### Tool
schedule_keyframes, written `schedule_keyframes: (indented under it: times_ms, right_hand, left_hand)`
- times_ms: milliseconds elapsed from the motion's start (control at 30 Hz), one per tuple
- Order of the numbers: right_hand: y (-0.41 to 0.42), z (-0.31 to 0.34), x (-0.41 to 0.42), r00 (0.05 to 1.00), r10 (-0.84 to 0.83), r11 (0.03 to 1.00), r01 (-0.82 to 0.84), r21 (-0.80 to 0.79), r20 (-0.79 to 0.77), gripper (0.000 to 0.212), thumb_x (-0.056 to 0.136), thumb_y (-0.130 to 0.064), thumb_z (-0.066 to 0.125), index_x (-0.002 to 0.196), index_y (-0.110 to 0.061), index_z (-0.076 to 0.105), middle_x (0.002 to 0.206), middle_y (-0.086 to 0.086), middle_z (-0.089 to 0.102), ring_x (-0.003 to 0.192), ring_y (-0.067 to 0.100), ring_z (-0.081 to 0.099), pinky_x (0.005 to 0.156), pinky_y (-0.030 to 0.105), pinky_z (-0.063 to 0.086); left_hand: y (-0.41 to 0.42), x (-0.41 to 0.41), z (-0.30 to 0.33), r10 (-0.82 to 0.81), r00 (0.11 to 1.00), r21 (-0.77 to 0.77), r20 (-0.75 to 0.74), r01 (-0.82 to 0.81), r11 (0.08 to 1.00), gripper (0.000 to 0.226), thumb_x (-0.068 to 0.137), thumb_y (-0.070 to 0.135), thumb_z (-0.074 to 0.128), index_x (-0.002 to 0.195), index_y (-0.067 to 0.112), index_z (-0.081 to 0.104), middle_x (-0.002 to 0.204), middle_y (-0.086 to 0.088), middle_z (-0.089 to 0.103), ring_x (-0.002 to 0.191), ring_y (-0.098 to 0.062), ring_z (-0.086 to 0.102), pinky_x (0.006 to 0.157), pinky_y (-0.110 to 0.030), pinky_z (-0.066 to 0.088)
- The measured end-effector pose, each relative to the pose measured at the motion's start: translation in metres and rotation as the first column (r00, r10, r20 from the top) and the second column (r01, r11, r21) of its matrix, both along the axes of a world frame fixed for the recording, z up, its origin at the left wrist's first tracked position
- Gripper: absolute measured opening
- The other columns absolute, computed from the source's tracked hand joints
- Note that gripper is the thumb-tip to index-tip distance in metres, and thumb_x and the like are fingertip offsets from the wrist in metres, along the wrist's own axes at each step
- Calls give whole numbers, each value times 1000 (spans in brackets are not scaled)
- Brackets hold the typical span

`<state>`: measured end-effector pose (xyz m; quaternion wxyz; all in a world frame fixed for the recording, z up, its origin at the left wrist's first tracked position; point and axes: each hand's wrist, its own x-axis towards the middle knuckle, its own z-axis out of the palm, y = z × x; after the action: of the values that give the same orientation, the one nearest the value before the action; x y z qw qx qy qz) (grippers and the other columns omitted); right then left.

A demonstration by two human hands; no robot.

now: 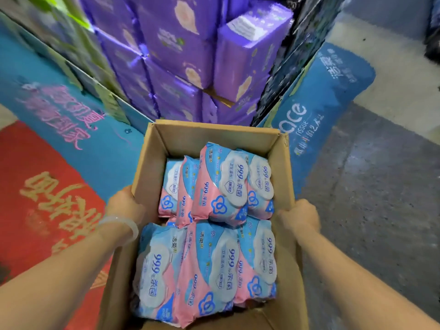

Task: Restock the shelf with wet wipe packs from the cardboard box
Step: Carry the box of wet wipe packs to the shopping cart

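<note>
You've got both hands clamped on the open cardboard box (pixel 152 163), left hand (pixel 123 204) and right hand (pixel 298 219) gripping opposite walls, wet wipe packs (pixel 214 186) packed inside.

I note a grey concrete floor (pixel 371 186) on the right side of my view, mottled and darker toward the near edge, with a paler band farther off. Ahead stands a stack of purple packs (pixel 166 55), piled high and blurred at the top. A blue printed display panel (pixel 326 103) flanks the stack on the right; a second teal panel (pixel 71 110) with pink lettering flanks it on the left. A red panel (pixel 40 198) with gold characters lies lower left. Lighting is even.
</note>
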<state>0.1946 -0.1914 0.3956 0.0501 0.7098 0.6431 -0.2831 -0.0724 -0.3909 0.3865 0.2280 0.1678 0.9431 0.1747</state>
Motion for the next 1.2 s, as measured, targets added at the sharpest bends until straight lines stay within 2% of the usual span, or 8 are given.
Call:
schedule_keyframes:
  times_ms: [200, 300, 433, 567, 700, 800, 1000, 1200]
  right_hand:
    - [-41, 7, -138, 948, 312, 949, -313, -17, -61, 29, 79, -29, 63, 91, -3, 65, 94, 15, 66, 83, 35, 62, 67, 32, 50]
    - [-59, 12, -228, 889, 453, 891, -455, -3, -65, 32, 77, -29, 66, 93, -1, 63, 97, 17, 67, 89, 36, 64, 68, 32, 47]
    - [-83, 17, -341, 803, 593, 805, -592, 33, -56, 35, 76, -29, 69, 96, -1, 66, 103, 21, 69, 95, 37, 66, 72, 36, 49]
    - [-98, 26, -443, 721, 691, 722, -688, 73, -46, 35, 78, -24, 67, 104, 0, 65, 109, 22, 67, 103, 37, 65, 73, 33, 44]
    - [-101, 43, -554, 624, 781, 621, -777, 98, -4, 19, 80, -17, 61, 90, -3, 52, 111, 19, 65, 104, 37, 63, 79, 35, 49]
    - [-94, 52, -646, 555, 831, 552, -830, 85, 24, 23, 80, -13, 60, 100, -5, 54, 115, 17, 63, 106, 36, 62, 76, 35, 49]
    - [-77, 57, -844, 441, 897, 438, -895, 84, 25, 33, 83, -14, 59, 113, 1, 59, 119, 18, 63, 110, 34, 61, 76, 33, 47]
    - [-73, 81, -1037, 320, 946, 312, -942, 123, 46, 11, 84, -9, 56, 84, 1, 61, 96, 18, 61, 97, 33, 63, 69, 32, 42]
  left_hand:
    - [-110, -67, 17, 322, 947, -25, -14, -322, 946, 28, 77, -3, 59, 104, -2, 59, 101, -29, 66, 97, -44, 62, 70, -35, 41]
    - [-157, -113, 18, 455, 890, -51, -22, -455, 889, 34, 78, -4, 55, 111, 1, 60, 106, -27, 66, 101, -44, 62, 77, -38, 48]
    - [-197, -172, 26, 589, 807, -27, -39, -590, 807, 28, 82, 0, 54, 109, 1, 62, 110, -26, 66, 104, -42, 61, 79, -37, 46]
    - [-221, -241, 40, 664, 744, -8, -80, -667, 745, 25, 83, 1, 53, 107, -2, 60, 111, -27, 64, 105, -41, 60, 79, -37, 45]
    - [-232, -327, 55, 715, 691, -18, -105, -720, 694, 26, 84, 7, 52, 107, 1, 61, 107, -25, 65, 100, -41, 61, 77, -36, 45]
    - [-233, -400, 62, 739, 663, 0, -117, -744, 668, 24, 82, 3, 52, 103, 0, 62, 102, -25, 66, 96, -41, 62, 72, -33, 42]
    - [-219, -558, 70, 801, 592, -9, -84, -805, 594, 25, 83, 2, 54, 106, -1, 63, 105, -25, 66, 100, -41, 62, 76, -34, 45]
    - [-212, -718, 86, 857, 514, 31, -35, -857, 515, 26, 83, 1, 54, 107, -4, 63, 106, -27, 66, 102, -42, 62, 79, -37, 46]
